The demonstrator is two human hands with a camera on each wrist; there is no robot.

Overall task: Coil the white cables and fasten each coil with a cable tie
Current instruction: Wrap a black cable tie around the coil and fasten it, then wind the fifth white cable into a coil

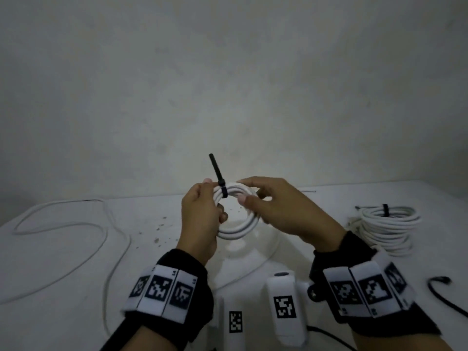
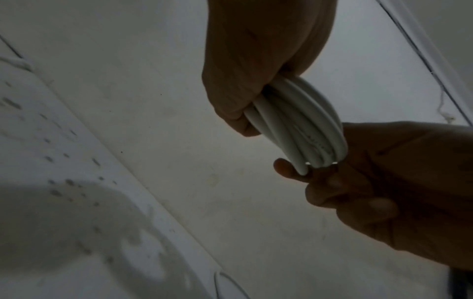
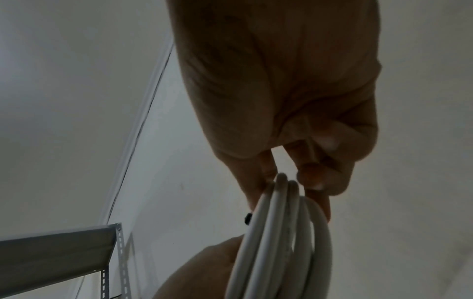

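I hold a small white cable coil [image 1: 238,230] upright above the white table [image 1: 63,262]. A black cable tie [image 1: 222,191] wraps the coil's upper left, and its tail points up. My left hand [image 1: 212,198] grips the coil's left side beside the tie. My right hand [image 1: 255,196] pinches the coil's upper right between thumb and fingers. In the left wrist view the left hand [image 2: 256,81] and the right hand [image 2: 371,192] clasp opposite ends of the coil [image 2: 294,125]. In the right wrist view the right hand's fingertips [image 3: 317,182] nip the coil's strands [image 3: 281,232].
Tied white coils [image 1: 387,224] with a black tie [image 1: 385,210] are stacked at the right. A loose white cable [image 1: 76,229] snakes over the table's left side. A black cable [image 1: 440,287] lies at the near right. A wall stands behind, and a metal shelf [image 3: 64,248] shows in the right wrist view.
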